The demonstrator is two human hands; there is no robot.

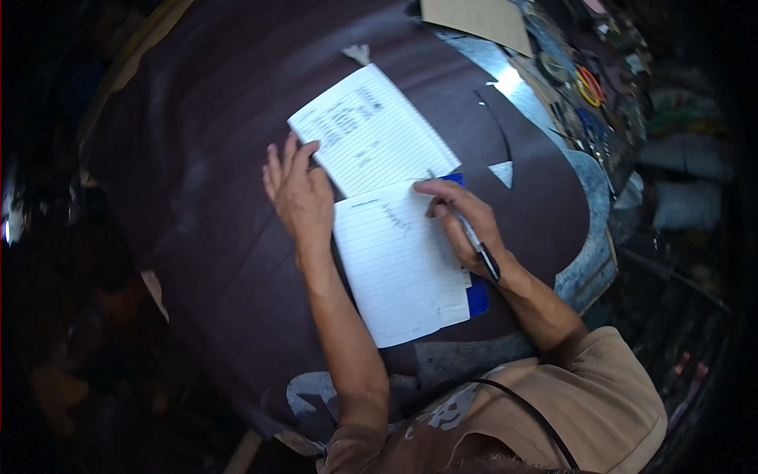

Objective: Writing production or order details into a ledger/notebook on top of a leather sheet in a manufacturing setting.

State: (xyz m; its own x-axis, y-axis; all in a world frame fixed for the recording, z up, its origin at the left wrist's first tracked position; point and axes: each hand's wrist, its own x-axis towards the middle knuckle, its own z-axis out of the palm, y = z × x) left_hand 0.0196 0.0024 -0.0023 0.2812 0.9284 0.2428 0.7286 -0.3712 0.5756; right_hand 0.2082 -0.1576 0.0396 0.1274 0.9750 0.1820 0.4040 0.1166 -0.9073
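Note:
A spiral-edged notebook [403, 268] of lined paper lies spread on dark brown leather. Handwriting covers part of its far page, and a few lines stand at the top of the near one. Part of a blue cover shows at its right side. My left hand [302, 193] rests flat with fingers spread, at the far page's left edge. In my right hand [471, 225] is a black and white pen [488, 259], slanting with its dark end toward me. The fingertips of that hand are at the right end of the fold between the pages.
The brown leather sheet [213, 182] covers most of the round table. At the right its metal rim [592, 186] shows. Orange-handled scissors [588, 85] lie among tools at the far right, near a piece of cardboard [482, 22]. A small pale triangular scrap [502, 174] lies right of the notebook.

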